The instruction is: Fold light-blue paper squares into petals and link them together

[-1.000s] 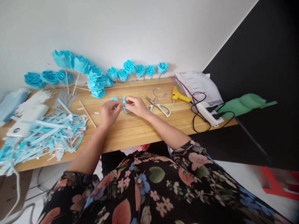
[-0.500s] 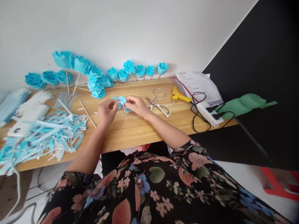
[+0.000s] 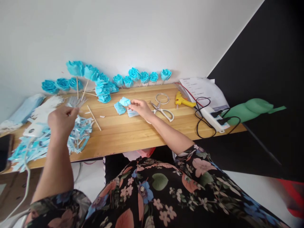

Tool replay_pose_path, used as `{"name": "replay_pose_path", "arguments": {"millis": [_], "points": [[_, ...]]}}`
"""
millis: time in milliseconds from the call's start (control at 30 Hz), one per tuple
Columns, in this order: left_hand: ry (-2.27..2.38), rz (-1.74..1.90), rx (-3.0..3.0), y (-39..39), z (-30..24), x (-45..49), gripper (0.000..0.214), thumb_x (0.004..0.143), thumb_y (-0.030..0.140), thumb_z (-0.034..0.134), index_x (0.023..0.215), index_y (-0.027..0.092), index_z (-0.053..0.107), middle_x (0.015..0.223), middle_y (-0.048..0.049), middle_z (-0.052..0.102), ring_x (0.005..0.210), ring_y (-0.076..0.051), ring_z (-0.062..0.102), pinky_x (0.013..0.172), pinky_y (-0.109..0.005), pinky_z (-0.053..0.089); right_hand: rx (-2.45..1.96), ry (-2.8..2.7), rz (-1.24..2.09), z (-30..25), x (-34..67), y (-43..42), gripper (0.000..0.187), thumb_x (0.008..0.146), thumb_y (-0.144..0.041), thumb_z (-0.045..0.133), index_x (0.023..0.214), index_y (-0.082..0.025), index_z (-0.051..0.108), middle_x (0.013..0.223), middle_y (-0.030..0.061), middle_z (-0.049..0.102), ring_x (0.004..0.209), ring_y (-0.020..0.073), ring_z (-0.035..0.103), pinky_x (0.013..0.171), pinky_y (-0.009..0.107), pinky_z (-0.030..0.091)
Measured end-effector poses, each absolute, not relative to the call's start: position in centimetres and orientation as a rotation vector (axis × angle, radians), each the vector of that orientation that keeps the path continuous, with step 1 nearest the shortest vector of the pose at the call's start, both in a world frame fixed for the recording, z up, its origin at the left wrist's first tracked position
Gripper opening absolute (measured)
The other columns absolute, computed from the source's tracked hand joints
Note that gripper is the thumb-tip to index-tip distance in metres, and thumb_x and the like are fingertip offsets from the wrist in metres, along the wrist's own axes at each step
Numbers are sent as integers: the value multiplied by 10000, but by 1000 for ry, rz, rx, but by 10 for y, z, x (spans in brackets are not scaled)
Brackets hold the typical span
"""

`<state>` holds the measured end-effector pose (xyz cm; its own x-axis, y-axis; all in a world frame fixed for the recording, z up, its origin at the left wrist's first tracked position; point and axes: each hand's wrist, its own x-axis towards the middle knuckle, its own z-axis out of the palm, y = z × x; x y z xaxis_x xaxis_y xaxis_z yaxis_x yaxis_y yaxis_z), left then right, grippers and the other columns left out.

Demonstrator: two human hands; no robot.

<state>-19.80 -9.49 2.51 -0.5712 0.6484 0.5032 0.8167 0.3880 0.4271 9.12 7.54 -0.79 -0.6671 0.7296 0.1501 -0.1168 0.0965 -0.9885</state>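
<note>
My right hand [image 3: 142, 109] pinches a small folded light-blue fabric petal [image 3: 124, 101] between thumb and fingertips, just above the wooden table. Right beneath it lie a stack of blue fabric pieces [image 3: 119, 108] and a pleated pale-blue piece [image 3: 132, 113]. My left hand [image 3: 62, 122] is off to the left, over a heap of blue and white cut strips [image 3: 80, 131]. Its fingers are closed together, and whatever they hold is hidden or too small to see. Beyond its fingertips lies a bunch of thin clear strands [image 3: 75, 100].
Finished blue fabric roses [image 3: 134, 74] on sticks line the wall. A wooden stick [image 3: 94, 117], scissors [image 3: 161, 111], a wire ring [image 3: 162, 98] and a yellow glue gun [image 3: 184, 100] lie on the table [image 3: 118, 136]. Rightward are a power strip [image 3: 215, 118] with cords and green wrap [image 3: 251, 110].
My left hand has left the blue petal and moved left to the strip heap. My right hand still holds the petal. The view has shifted slightly left.
</note>
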Motion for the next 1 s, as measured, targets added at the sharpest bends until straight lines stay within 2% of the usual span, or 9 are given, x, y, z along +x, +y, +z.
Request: {"name": "replay_pose_path", "arguments": {"millis": [67, 167, 233, 333, 433, 533, 633, 800, 1000], "points": [[-2326, -914, -1355, -104, 22, -204, 83, 725, 325, 705, 717, 253, 665, 743, -75, 599, 896, -327, 623, 654, -392, 358, -584, -1751, 1642, -8, 90, 75, 220, 762, -387, 670, 725, -174, 628, 752, 9, 674, 684, 111, 545, 665, 244, 422], [-2211, -964, -1416, -107, 27, -191, 349, 780, 360, 696, 1124, 302, 696, 1241, -94, 659, 1329, -427, 457, 808, -481, 406, -550, -1796, 1638, -11, 88, 75, 229, 761, -398, 666, 740, -172, 636, 749, 4, 672, 689, 109, 548, 666, 238, 420], [-2235, -1079, -1460, -100, 32, -169, 440, 853, 432, 623, 1250, 244, 656, 1397, -93, 596, 1386, -418, 416, 893, -515, 405, -524, -1833, 1635, -13, 87, 75, 241, 764, -409, 660, 744, -170, 636, 744, -1, 665, 686, 109, 544, 657, 234, 411], [-2427, -1439, -1659, -79, 36, -131, 540, 824, 582, 617, 1157, 166, 705, 1226, -110, 703, 1152, -340, 628, 912, -472, 481, -494, -1904, 1610, -15, 87, 74, 254, 773, -420, 653, 749, -167, 635, 736, -9, 649, 675, 107, 530, 646, 231, 398], [-2633, -1733, -1906, -57, 32, -101, 652, 766, 692, 633, 1117, 152, 730, 1048, -111, 757, 1012, -286, 683, 859, -405, 539, -467, -1997, 1575, -13, 88, 72, 252, 797, -415, 629, 772, -165, 655, 720, -18, 627, 662, 104, 514, 643, 232, 389], [-2722, -1946, -1880, -45, 24, -88, 602, 703, 685, 708, 956, 141, 757, 805, -83, 742, 827, -232, 693, 782, -353, 548, -442, -2091, 1498, -11, 90, 70, 241, 809, -395, 619, 781, -162, 673, 690, -25, 596, 652, 103, 503, 645, 236, 388], [-2727, -2111, -1751, -40, 18, -88, 473, 627, 595, 797, 783, 152, 737, 686, -46, 702, 661, -167, 645, 702, -304, 529, -437, -2107, 1499, -8, 92, 68, 244, 814, -391, 622, 812, -157, 693, 741, -6, 641, 698, 114, 541, 668, 241, 415], [-2689, -2133, -1649, -37, 16, -85, 340, 647, 476, 802, 745, 159, 728, 619, -19, 671, 596, -138, 605, 658, -275, 507, -450, -1943, 1679, -7, 92, 71, 356, 851, -438, 608, 1068, -180, 723, 977, 34, 736, 869, 151, 644, 761, 263, 488], [-2607, -2176, -1760, -27, 20, -74, 304, 684, 448, 776, 721, 155, 705, 640, -23, 667, 623, -142, 613, 676, -274, 511, -529, -1855, 1505, -13, 87, 78, 250, 809, -392, 642, 883, -159, 696, 811, 10, 702, 765, 134, 624, 729, 256, 484]]}}
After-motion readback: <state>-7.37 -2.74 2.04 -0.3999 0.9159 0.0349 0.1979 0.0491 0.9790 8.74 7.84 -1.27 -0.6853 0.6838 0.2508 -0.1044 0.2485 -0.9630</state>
